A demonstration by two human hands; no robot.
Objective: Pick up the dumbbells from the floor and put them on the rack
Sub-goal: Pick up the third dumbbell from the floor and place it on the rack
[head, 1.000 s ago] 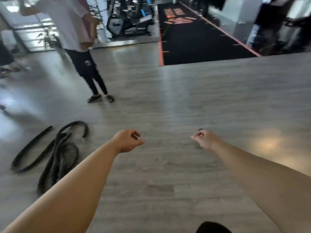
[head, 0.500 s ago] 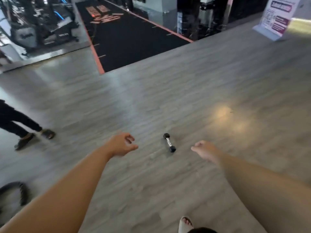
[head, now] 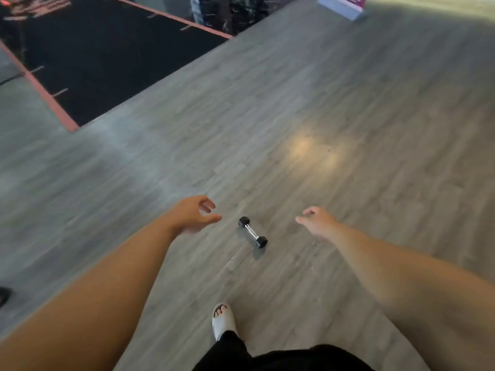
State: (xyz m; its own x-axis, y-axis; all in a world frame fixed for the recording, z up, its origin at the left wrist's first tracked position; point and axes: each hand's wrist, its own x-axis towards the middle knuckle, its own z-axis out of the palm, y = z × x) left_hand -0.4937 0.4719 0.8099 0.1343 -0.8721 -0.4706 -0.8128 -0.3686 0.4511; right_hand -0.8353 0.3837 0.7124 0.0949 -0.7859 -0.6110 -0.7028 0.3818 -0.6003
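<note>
A small dumbbell [head: 253, 232] with black hex ends and a chrome handle lies on the grey wood floor, angled from upper left to lower right. My left hand [head: 194, 214] hovers just left of it, fingers curled apart, holding nothing. My right hand [head: 317, 222] is stretched out to the right of the dumbbell, fingers loose and empty. Neither hand touches the dumbbell. No rack is in view.
A black mat with a red border [head: 88, 57] covers the floor at the upper left. A sign board [head: 344, 4] stands at the top right. My foot in a white sandal [head: 223, 321] steps forward below the dumbbell. A dark shoe [head: 4, 295] shows at the left edge.
My view has swung right and down; the standing person and the ropes have left the frame. The dumbbell came into view and now lies closer, between my hands.
</note>
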